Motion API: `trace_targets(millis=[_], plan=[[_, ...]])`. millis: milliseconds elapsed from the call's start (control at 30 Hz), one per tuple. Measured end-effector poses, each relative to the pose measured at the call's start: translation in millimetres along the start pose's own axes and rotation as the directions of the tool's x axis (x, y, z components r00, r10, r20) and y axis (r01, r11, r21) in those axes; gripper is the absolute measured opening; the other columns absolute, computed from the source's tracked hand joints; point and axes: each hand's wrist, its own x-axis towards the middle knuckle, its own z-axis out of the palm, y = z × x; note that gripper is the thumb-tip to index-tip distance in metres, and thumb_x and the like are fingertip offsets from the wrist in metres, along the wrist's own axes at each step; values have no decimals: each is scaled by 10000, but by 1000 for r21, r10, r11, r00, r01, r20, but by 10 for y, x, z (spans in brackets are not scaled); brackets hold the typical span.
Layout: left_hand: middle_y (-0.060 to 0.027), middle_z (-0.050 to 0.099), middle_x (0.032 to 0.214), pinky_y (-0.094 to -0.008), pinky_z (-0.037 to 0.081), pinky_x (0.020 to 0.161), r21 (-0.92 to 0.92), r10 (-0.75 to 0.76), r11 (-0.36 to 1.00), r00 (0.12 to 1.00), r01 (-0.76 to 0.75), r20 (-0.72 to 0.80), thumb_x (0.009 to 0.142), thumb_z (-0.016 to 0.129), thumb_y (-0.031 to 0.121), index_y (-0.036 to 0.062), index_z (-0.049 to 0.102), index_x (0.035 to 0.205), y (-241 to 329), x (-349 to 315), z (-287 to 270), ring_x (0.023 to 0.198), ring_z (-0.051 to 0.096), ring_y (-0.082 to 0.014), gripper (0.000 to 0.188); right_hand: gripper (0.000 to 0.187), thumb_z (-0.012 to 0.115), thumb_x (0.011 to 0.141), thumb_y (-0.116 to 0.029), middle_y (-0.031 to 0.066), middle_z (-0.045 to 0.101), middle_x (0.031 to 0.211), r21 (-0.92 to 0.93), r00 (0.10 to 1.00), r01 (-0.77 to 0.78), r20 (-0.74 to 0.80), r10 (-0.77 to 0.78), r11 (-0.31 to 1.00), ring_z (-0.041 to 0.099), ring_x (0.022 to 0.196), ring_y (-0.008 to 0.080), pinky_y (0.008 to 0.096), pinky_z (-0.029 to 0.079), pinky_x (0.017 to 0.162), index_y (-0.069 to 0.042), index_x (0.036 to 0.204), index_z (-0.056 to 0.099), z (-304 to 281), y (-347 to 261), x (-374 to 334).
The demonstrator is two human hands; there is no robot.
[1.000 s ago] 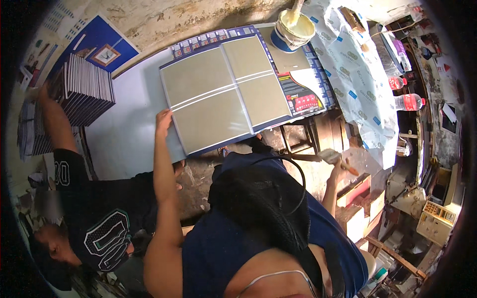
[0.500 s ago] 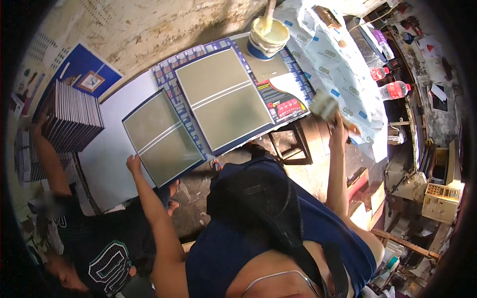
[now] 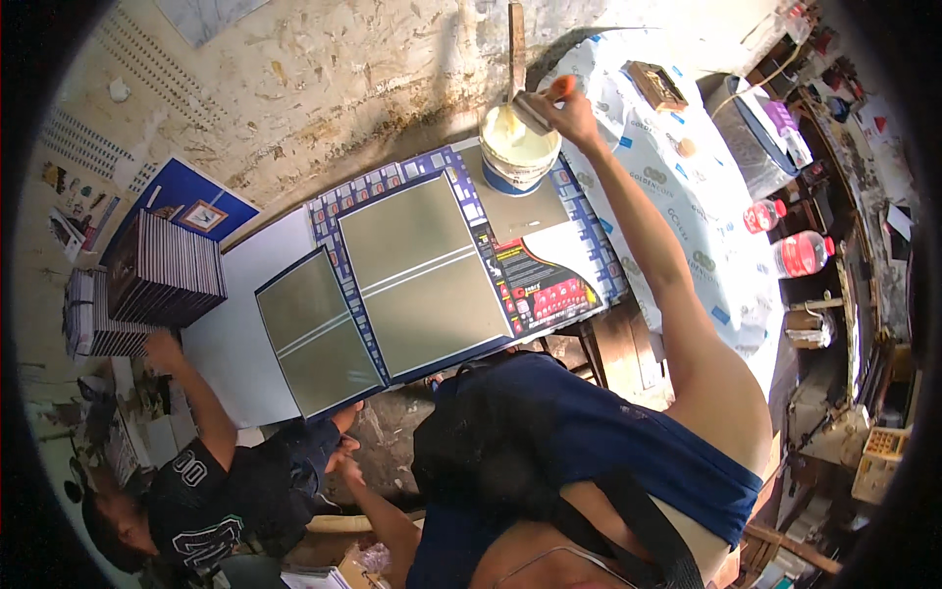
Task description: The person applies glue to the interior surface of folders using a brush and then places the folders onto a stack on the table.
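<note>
My right hand (image 3: pixel 574 120) is closed around a wide flat brush (image 3: pixel 533 112), its orange handle end (image 3: pixel 562 86) sticking up past the fingers. The brush head is at the rim of a white-and-blue bucket (image 3: pixel 520 180) holding pale paste, in which a wooden stick stands. My left hand (image 3: pixel 347 463) hangs low, off the front of the table and close to another person's foot; its fingers are too small to read. On the table lie two dark-bordered cover sheets, a larger one (image 3: pixel 412 324) and a smaller one (image 3: pixel 319 368), each with grey-tan boards and white strips across the middle.
Stacks of dark books (image 3: pixel 167 270) stand at the table's left end. A person in a black shirt (image 3: pixel 211 491) sits there, one hand near the stacks. To the right are a plastic-wrapped surface (image 3: pixel 677 216), red-labelled bottles (image 3: pixel 803 255) and a wooden box (image 3: pixel 655 86).
My right hand has carried the brush from the table's right front edge up to the bucket. My left hand has let go of the smaller sheet's edge and dropped below the table.
</note>
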Motion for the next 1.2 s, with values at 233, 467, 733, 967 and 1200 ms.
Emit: trace_targets(millis=[233, 467, 733, 967, 1200], plan=[[-114, 624, 1178, -388, 478, 947, 813, 510, 164, 754, -558, 414, 921, 531, 242, 46, 623, 1110, 2923, 1515, -1107, 1119, 578, -252, 287, 494, 698, 826, -497, 148, 700, 717, -386, 933, 119, 358, 30, 915, 701, 687, 277, 409, 536, 695, -14, 933, 701, 1068, 857, 583], [-66, 649, 1022, -380, 460, 988, 500, 555, -740, 12, -451, 832, 797, 591, 205, 120, 689, 855, 3929, 2246, 87, 1145, 559, -235, 142, 536, 737, 705, -546, 162, 713, 734, -129, 863, -105, 481, 155, 986, 710, 709, 343, 393, 552, 717, -23, 820, 716, 660, 1137, 814], [-45, 655, 1055, -400, 434, 1023, 618, 423, -558, 451, -554, 786, 848, 583, 210, 123, 695, 914, 3772, 2471, 177, 1192, 528, -231, 156, 558, 534, 934, -521, 184, 681, 734, -182, 921, 169, 380, -89, 969, 684, 703, 302, 410, 537, 670, 4, 840, 697, 337, 534, 1129], [-119, 632, 1143, -369, 479, 920, 712, 350, 323, 777, -624, 523, 853, 619, 145, 54, 643, 1103, 1901, 1168, 787, 1074, 602, -269, 267, 564, 468, 962, -411, 110, 570, 527, -384, 596, 192, 777, 204, 903, 536, 382, 215, 393, 448, 395, 49, 653, 573, 557, 571, 1262], [-160, 634, 1122, -389, 451, 925, -180, 281, 895, 827, -409, -486, 931, 608, 223, -5, 564, 1240, 1555, -290, 1536, 1043, 613, -299, 387, 337, 450, 854, -214, 169, 666, 749, -526, 592, 430, 778, 210, 734, 644, 629, 275, 439, 506, 564, 49, 860, 662, 748, -363, 1330]])
